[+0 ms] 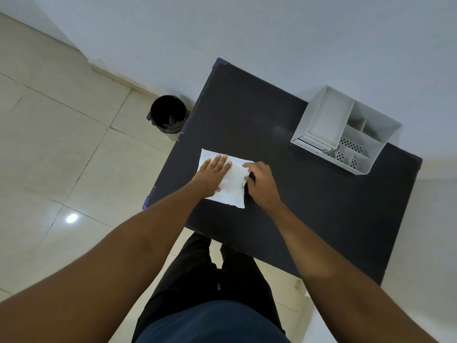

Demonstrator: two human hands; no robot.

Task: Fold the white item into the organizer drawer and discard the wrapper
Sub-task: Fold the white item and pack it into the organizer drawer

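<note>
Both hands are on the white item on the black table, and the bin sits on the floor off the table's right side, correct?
Not quite: the head view shows the bin off the table's left side. Left hand and right hand are on the white item.

Plain pale wall [272, 33] meeting a floor [49, 144] of large glossy beige tiles, with a bright lamp reflection [71, 218] on one tile. A dark table [309, 206] stands against the wall; a black-lined bin [168, 115] sits beside it.

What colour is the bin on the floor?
Black; the bin has a black liner, seen in the head view.
</note>
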